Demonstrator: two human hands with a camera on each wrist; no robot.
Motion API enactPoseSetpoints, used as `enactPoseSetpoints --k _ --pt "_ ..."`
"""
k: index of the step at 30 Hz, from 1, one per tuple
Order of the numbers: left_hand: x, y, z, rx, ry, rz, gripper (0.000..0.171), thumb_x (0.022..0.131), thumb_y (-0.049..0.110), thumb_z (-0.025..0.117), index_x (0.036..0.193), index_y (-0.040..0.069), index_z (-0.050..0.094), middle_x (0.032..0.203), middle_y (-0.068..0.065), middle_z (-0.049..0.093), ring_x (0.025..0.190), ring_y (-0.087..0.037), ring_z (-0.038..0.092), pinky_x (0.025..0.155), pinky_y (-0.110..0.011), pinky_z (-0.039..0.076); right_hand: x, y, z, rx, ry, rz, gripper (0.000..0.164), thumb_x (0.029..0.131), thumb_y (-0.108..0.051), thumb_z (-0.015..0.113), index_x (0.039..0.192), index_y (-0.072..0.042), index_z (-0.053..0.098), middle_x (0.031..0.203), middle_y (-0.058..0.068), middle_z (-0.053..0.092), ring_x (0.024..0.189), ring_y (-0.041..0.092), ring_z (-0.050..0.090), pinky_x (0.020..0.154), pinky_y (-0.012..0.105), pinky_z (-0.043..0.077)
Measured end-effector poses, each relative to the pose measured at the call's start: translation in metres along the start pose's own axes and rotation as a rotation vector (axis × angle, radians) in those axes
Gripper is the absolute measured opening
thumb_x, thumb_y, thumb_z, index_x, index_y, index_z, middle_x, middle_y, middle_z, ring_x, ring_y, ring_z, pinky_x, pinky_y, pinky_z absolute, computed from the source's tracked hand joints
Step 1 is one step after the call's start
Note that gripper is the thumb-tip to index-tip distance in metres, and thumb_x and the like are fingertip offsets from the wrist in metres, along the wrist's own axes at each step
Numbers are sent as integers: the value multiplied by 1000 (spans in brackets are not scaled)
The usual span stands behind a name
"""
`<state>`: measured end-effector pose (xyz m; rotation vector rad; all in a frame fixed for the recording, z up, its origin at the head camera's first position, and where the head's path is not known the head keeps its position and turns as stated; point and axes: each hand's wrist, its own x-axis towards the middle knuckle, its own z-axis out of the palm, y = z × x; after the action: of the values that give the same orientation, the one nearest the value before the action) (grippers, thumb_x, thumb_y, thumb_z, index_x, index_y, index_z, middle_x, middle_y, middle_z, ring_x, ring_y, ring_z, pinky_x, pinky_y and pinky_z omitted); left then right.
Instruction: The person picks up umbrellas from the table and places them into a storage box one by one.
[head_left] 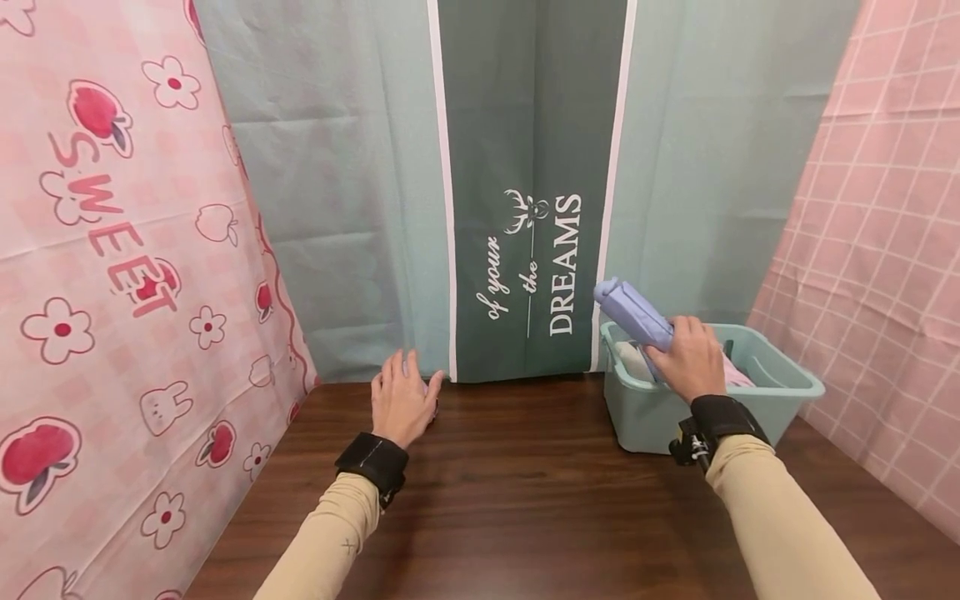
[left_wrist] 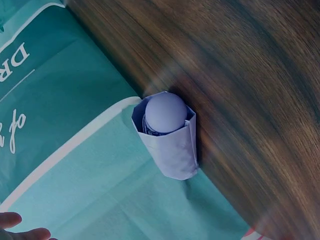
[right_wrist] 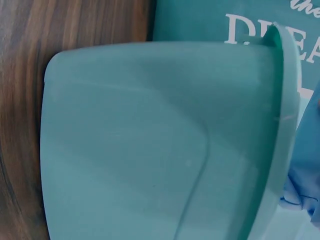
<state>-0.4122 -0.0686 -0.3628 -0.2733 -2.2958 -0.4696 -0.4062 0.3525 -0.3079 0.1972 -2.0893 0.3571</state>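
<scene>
In the head view my right hand point(head_left: 690, 358) grips a lavender folded umbrella point(head_left: 636, 315), slanting up to the left over the near left rim of a teal plastic tub point(head_left: 697, 417). The right wrist view has only part of its bluish fabric point(right_wrist: 305, 165) at the edge, past the tub wall point(right_wrist: 150, 135). My left hand point(head_left: 405, 398) is held over the back of the table, fingers extended. Below it, in the left wrist view, a lavender compact umbrella point(left_wrist: 172, 150) with a round knob lies against the curtain; fingertips point(left_wrist: 25, 234) show apart from it.
White and pink cloth-like items point(head_left: 735, 373) lie in the tub. A teal curtain with lettering point(head_left: 536, 167) hangs at the back of the dark wooden table point(head_left: 517, 492). Pink patterned cloths hang left point(head_left: 112, 250) and right point(head_left: 885, 275).
</scene>
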Motion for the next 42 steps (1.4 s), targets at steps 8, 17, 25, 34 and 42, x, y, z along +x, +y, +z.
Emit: enactPoseSetpoints --k 8,17,25,34,42 --pt "0 -7 -1 0 -23 -41 61 101 41 56 134 -10 53 134 -32 51 126 -45 47 97 -59 42 -1 4 10 -36 -18 132 42 71 -15 78 87 14 54 80 35 56 69 53 54 61 62 41" --pt "0 -15 -4 19 -33 -76 56 102 42 56 128 -7 55 130 -31 53 121 -45 50 91 -59 45 10 3 10 -39 -237 342 50 78 -28 77 82 15 54 73 33 55 65 50 57 58 61 43" --pt "-3 -23 -2 35 -60 -93 56 103 43 53 128 -7 54 128 -30 53 118 -45 51 86 -59 46 10 2 16 -49 -366 374 49 80 -29 72 81 17 56 74 32 55 68 50 58 61 60 46" --pt "-6 -26 -1 65 -51 -81 55 102 42 55 127 -7 55 126 -30 54 117 -46 51 84 -59 47 7 0 21 -106 -393 321 40 79 -26 68 67 9 52 63 25 51 61 46 56 54 58 45" --pt "-5 -29 -2 74 -52 -83 55 102 43 55 125 -7 54 124 -30 53 116 -46 51 82 -60 47 12 -5 24 -119 -423 332 44 81 -29 72 68 8 52 66 27 53 66 51 59 55 59 46"
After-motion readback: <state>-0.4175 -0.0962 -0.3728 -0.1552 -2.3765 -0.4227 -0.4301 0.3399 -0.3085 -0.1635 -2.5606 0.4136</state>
